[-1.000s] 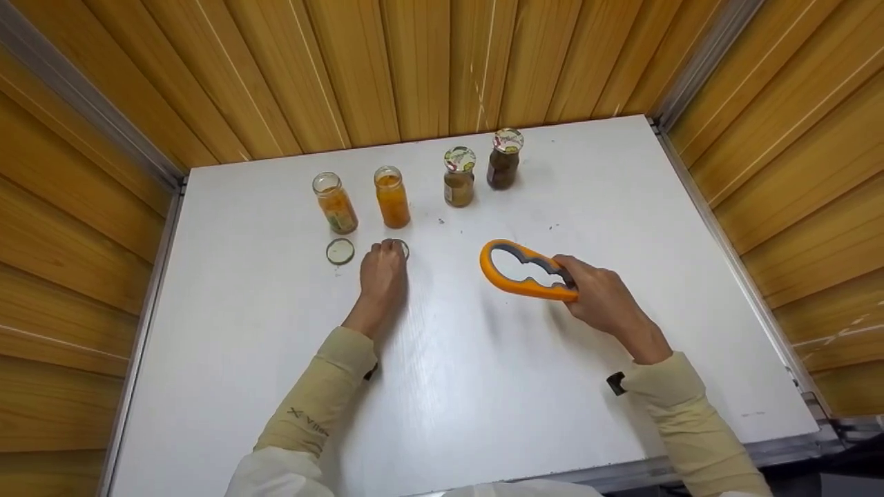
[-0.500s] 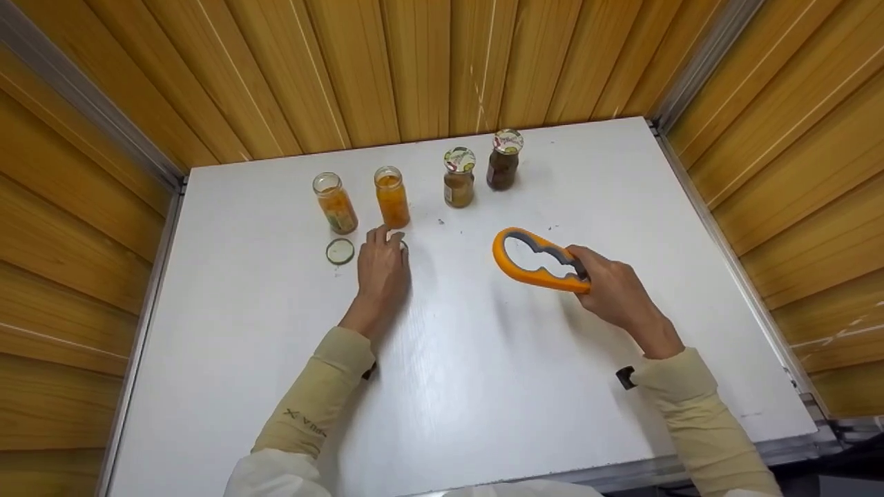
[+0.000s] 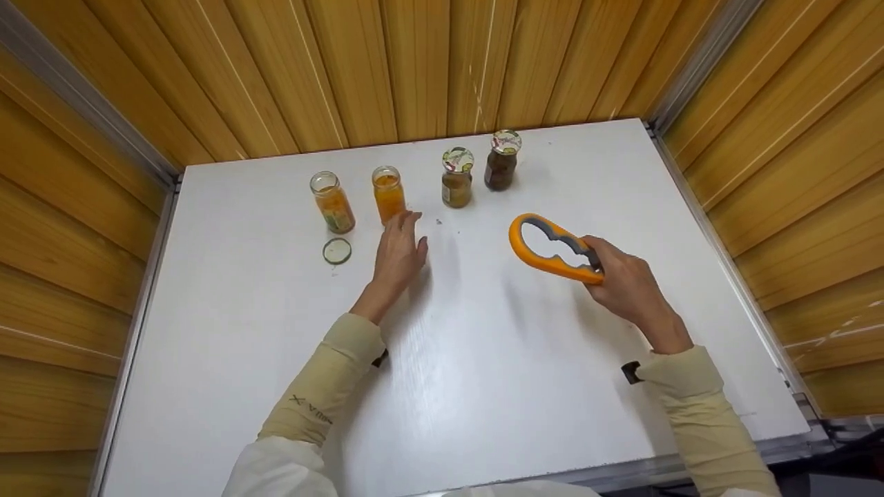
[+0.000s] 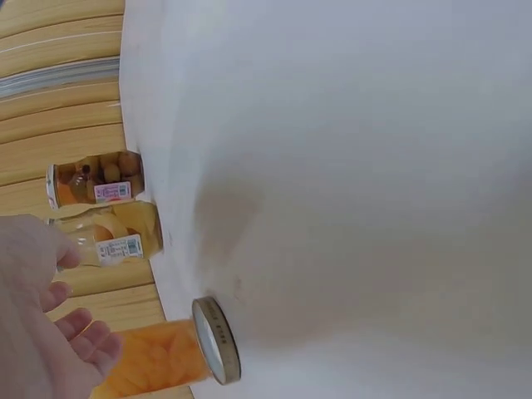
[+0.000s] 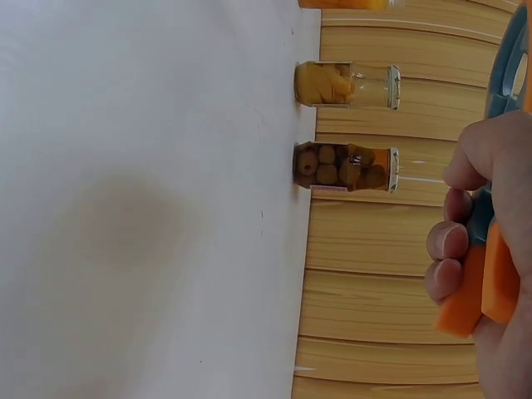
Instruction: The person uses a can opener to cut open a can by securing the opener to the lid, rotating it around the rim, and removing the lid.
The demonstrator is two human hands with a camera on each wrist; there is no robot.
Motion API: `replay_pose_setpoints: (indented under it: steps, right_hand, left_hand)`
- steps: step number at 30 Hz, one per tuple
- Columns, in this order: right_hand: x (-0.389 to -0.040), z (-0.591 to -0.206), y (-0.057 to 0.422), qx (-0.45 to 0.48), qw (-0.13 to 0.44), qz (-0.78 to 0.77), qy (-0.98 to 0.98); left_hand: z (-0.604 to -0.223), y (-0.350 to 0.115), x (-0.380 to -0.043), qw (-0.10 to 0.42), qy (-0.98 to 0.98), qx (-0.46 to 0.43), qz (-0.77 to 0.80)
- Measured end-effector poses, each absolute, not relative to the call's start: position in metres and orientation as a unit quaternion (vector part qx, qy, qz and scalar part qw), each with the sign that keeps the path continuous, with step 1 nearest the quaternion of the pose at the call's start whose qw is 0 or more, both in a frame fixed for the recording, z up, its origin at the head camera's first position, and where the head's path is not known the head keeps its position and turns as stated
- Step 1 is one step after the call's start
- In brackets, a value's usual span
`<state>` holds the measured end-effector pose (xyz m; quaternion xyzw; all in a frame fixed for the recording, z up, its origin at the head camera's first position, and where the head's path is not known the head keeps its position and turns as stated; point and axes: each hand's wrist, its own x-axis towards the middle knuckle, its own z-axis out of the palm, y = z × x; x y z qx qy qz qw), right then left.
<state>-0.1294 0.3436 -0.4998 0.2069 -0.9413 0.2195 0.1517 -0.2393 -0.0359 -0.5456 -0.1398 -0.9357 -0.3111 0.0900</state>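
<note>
My left hand reaches over the table with fingers extended, holding nothing, in front of an open glass jar of orange fruit. A loose metal lid lies before that jar in the left wrist view; the hand hides it in the head view. To the left stands a second open jar of orange fruit, with its lid lying inside-up in front. My right hand grips the handles of an orange and grey jar opener, held above the table at the right.
Two capped jars stand toward the back: one of pale yellow fruit, another of dark round fruit. Wood-look panels enclose the white table at the back and sides. Small dark specks dot the tabletop near the jars.
The left hand has let go of the lid, straightened its fingers and moved slightly to the right. My right hand has carried the jar opener up and to the right.
</note>
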Motion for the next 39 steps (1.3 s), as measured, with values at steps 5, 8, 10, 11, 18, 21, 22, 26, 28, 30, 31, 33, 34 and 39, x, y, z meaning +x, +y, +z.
replay_pose_setpoints:
  steps: [5, 8, 10, 11, 18, 21, 22, 26, 28, 30, 31, 33, 34, 39]
  right_hand:
    - [-0.131, -0.500, 0.353, 0.198, 0.168, 0.214, -0.942]
    - [-0.133, -0.499, 0.360, 0.186, 0.175, 0.213, -0.943]
    - [-0.134, -0.499, 0.364, 0.177, 0.177, 0.213, -0.944]
    - [-0.135, -0.499, 0.366, 0.174, 0.177, 0.213, -0.945]
    - [-0.136, -0.496, 0.379, 0.157, 0.181, 0.203, -0.949]
    - [-0.136, -0.496, 0.381, 0.149, 0.177, 0.202, -0.952]
    - [-0.136, -0.496, 0.382, 0.147, 0.176, 0.202, -0.952]
    - [-0.135, -0.496, 0.383, 0.137, 0.168, 0.208, -0.954]
    - [-0.134, -0.496, 0.384, 0.133, 0.167, 0.210, -0.954]
    - [-0.133, -0.497, 0.385, 0.129, 0.166, 0.211, -0.955]
    - [-0.132, -0.497, 0.386, 0.126, 0.166, 0.211, -0.955]
    - [-0.131, -0.497, 0.387, 0.121, 0.164, 0.210, -0.956]
    - [-0.130, -0.498, 0.387, 0.119, 0.162, 0.210, -0.957]
    - [-0.126, -0.500, 0.390, 0.104, 0.152, 0.211, -0.960]
  left_hand:
    - [-0.535, -0.016, -0.250, 0.034, -0.922, -0.094, -0.374]
    - [-0.525, -0.001, -0.260, -0.002, -0.908, -0.075, -0.413]
    - [-0.519, 0.006, -0.266, -0.020, -0.894, -0.067, -0.442]
    - [-0.517, 0.009, -0.270, -0.027, -0.888, -0.062, -0.455]
    - [-0.520, 0.019, -0.289, -0.052, -0.858, -0.042, -0.510]
    - [-0.523, 0.021, -0.294, -0.062, -0.849, -0.032, -0.523]
    - [-0.525, 0.021, -0.295, -0.065, -0.847, -0.028, -0.527]
    - [-0.528, 0.025, -0.303, -0.082, -0.838, -0.008, -0.539]
    - [-0.530, 0.026, -0.307, -0.086, -0.833, 0.002, -0.546]
    - [-0.532, 0.028, -0.313, -0.088, -0.829, 0.013, -0.552]
    - [-0.533, 0.029, -0.316, -0.086, -0.826, 0.016, -0.557]
    - [-0.536, 0.031, -0.321, -0.083, -0.822, 0.022, -0.563]
    - [-0.537, 0.032, -0.323, -0.083, -0.820, 0.025, -0.565]
    - [-0.542, 0.040, -0.332, -0.089, -0.810, 0.024, -0.579]
